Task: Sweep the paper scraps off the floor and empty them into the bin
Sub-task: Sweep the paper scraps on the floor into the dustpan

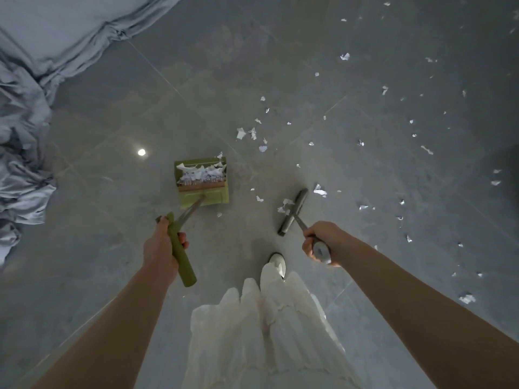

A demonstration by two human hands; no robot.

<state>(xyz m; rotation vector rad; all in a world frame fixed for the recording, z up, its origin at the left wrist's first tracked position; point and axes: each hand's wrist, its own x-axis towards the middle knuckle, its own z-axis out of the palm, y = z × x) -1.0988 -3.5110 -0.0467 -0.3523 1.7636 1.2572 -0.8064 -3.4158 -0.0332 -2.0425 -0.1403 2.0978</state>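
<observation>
greens, greys and whites seen from above

the dustpan (202,179) is coloured olive green, with a brown strip across its comb, and the same green is carried by its handle grip (182,255). the paper scraps (346,56) are seen as white, some with faint dark print. the broom head (293,211) is dark grey, and its grip (321,249) a paler grey. the floor (280,66) is tiled in glossy mid grey, marked by thin pale joint lines. the bedding (42,51) is a plain pale blue-grey. the pleated skirt (266,332) is off-white, and the shoe (278,262) is white.
</observation>
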